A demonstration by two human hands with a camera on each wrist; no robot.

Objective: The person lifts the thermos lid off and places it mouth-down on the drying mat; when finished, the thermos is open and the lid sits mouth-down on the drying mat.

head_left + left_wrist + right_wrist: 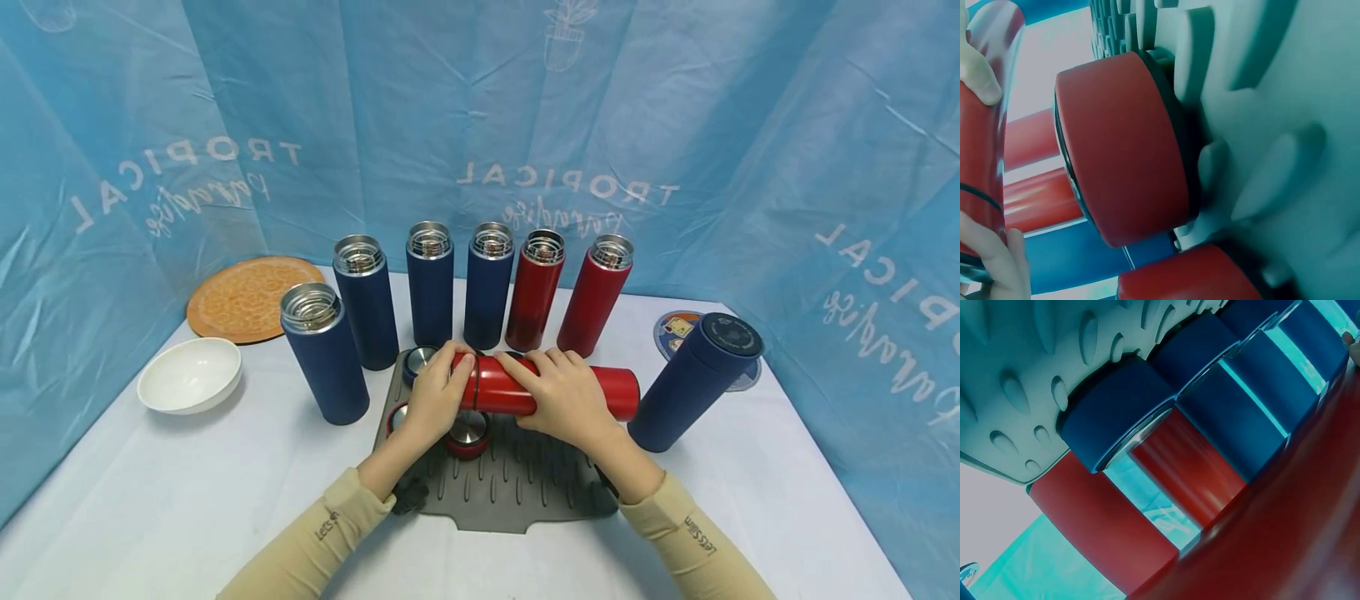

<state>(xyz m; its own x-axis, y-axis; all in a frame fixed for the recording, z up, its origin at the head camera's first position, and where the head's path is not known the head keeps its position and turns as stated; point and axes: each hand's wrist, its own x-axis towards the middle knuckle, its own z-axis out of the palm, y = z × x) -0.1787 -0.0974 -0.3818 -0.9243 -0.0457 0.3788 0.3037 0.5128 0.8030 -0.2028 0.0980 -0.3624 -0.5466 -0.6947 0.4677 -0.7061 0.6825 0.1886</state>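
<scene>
A red vacuum flask lies sideways in both hands, above a grey ridged mat. My left hand grips its capped end, beside a dark ring round the flask. Round the flask's body curl the fingers of my right hand. Below, a red lid rests on the mat near my left hand, steel inside facing up; the same lid looms large in the left wrist view. Another red lid is partly covered by the left hand. A blue lid sits farther back; the right wrist view shows blue lids under the flask.
Lidless blue flasks and two lidless red flasks stand behind the mat. A capped blue flask stands at right, by a round patterned coaster. At left are a white bowl and an orange round mat.
</scene>
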